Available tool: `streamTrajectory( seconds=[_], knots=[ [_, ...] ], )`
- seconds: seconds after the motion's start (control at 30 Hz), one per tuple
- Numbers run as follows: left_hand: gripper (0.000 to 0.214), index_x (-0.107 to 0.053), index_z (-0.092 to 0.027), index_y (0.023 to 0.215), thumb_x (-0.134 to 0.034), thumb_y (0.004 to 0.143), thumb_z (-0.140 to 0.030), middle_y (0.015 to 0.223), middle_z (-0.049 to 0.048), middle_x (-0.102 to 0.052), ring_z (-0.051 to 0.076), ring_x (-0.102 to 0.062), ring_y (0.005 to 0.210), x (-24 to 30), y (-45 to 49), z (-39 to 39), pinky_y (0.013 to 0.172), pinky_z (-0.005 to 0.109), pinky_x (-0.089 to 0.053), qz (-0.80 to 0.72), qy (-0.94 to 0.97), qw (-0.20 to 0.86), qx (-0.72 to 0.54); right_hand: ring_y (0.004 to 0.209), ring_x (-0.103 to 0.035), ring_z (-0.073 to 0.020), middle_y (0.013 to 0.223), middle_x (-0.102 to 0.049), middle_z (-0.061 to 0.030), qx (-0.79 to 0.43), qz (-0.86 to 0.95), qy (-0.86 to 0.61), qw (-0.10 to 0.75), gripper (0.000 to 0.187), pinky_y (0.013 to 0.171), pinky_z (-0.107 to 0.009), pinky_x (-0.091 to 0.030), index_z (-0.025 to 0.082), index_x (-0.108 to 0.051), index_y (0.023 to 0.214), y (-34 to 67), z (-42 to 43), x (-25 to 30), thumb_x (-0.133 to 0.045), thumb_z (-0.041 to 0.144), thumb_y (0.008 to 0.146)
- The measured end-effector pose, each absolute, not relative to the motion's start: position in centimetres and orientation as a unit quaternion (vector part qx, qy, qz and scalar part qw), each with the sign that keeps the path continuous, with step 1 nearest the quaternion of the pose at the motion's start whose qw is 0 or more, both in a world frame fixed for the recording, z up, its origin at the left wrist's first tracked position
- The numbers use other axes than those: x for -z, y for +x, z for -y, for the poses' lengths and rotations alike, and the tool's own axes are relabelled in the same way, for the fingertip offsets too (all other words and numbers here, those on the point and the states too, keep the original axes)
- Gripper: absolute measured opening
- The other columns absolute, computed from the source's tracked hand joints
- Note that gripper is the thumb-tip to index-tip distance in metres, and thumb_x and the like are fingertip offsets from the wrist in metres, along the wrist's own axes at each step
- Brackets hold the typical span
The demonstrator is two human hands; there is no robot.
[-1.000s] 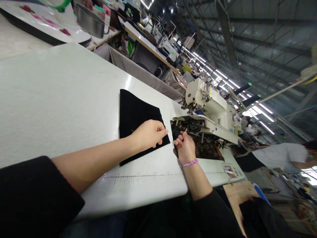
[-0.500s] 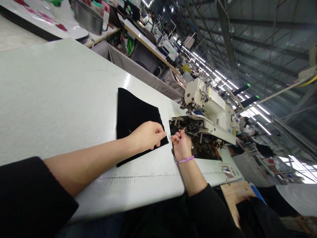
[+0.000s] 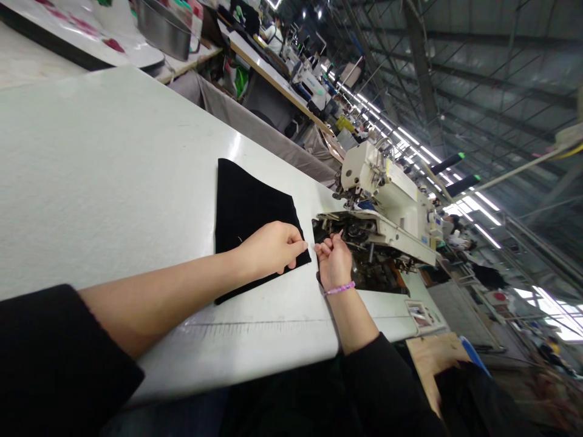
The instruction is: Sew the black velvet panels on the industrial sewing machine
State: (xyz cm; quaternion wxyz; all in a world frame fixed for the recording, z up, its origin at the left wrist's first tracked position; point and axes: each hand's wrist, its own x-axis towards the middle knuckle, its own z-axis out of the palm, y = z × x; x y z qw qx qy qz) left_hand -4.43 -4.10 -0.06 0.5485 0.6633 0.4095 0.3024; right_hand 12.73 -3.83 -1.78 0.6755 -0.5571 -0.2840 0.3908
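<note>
My left hand [image 3: 272, 247] hovers over or rests on a flat black fabric piece [image 3: 248, 200], its thumb and forefinger pinched together at the piece's right edge. What the pinch holds, if anything, is too small to see. My right hand [image 3: 336, 264], with a pink-purple beaded bracelet [image 3: 340, 288] at the wrist, is raised palm up with curled fingers. Its fingertips are at the exposed underside [image 3: 357, 229] of a sewing machine [image 3: 387, 191], whose head is tipped back. Whatever lies in those fingers cannot be made out. A short white thread [image 3: 240, 238] shows on the fabric.
The pale table [image 3: 113, 182] has ruler marks along its near edge. Below the tilted machine is an open cutout [image 3: 378, 276]. A metal container [image 3: 164, 27] stands at the upper left. Thread cones [image 3: 449, 164] rise behind the machine. A person [image 3: 273, 37] sits far back.
Both hands keep nearly the same pose and place. The view has shifted very slightly; the fabric and machine have not visibly moved.
</note>
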Motion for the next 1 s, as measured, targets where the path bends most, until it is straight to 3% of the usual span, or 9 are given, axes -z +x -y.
streamTrajectory(
  seconds=[0.17, 0.33, 0.53, 0.73, 1.0],
  knots=[
    [0.026, -0.057, -0.019, 0.066, -0.053, 0.086, -0.035, 0.059, -0.0003, -0.066, 0.012, -0.053, 0.04, 0.1, -4.4, 4.1, 0.042, 0.024, -0.038, -0.41, 0.671, 0.544, -0.294, 0.042, -0.024, -0.0042, 0.057, -0.032, 0.0117, -0.411, 0.281, -0.566, 0.657, 0.019, 0.046, -0.017, -0.037, 0.02, -0.047, 0.079, 13.4, 4.0, 1.0, -0.054, 0.03, 0.093],
    [0.026, -0.057, -0.019, 0.066, -0.053, 0.085, -0.036, 0.059, -0.0002, -0.066, 0.011, -0.053, 0.04, 0.2, -4.4, 4.0, 0.041, 0.023, -0.037, -0.408, 0.675, 0.541, -0.293, 0.041, -0.022, -0.0034, 0.055, -0.032, 0.0119, -0.427, 0.288, -0.586, 0.626, 0.021, 0.041, -0.017, -0.031, 0.018, -0.052, 0.077, 14.3, 5.3, 0.8, -0.066, 0.031, 0.085],
    [0.027, -0.057, -0.019, 0.066, -0.053, 0.085, -0.037, 0.059, 0.0, -0.066, 0.011, -0.053, 0.04, 0.3, -4.5, 4.1, 0.041, 0.024, -0.038, -0.402, 0.672, 0.543, -0.304, 0.044, -0.03, -0.005, 0.057, -0.037, 0.0107, -0.385, 0.297, -0.591, 0.644, 0.019, 0.046, -0.019, -0.04, 0.02, -0.051, 0.08, 13.9, 5.9, 1.7, -0.063, 0.033, 0.087],
    [0.026, -0.058, -0.019, 0.067, -0.052, 0.085, -0.037, 0.059, 0.0001, -0.066, 0.011, -0.053, 0.04, 0.5, -4.5, 4.1, 0.041, 0.023, -0.037, -0.403, 0.678, 0.533, -0.305, 0.044, -0.03, -0.0051, 0.058, -0.036, 0.0114, -0.373, 0.308, -0.58, 0.655, 0.022, 0.052, -0.02, -0.044, 0.021, -0.048, 0.081, 13.6, 4.3, 1.8, -0.059, 0.037, 0.089],
    [0.025, -0.058, -0.018, 0.066, -0.053, 0.084, -0.034, 0.059, 0.0004, -0.067, 0.011, -0.053, 0.04, 0.2, -4.5, 4.2, 0.041, 0.023, -0.037, -0.406, 0.685, 0.528, -0.296, 0.041, -0.025, -0.0047, 0.054, -0.032, 0.0122, -0.395, 0.315, -0.602, 0.618, 0.025, 0.041, -0.019, -0.033, 0.019, -0.051, 0.078, 14.8, 5.1, 1.4, -0.068, 0.036, 0.082]
  ],
)
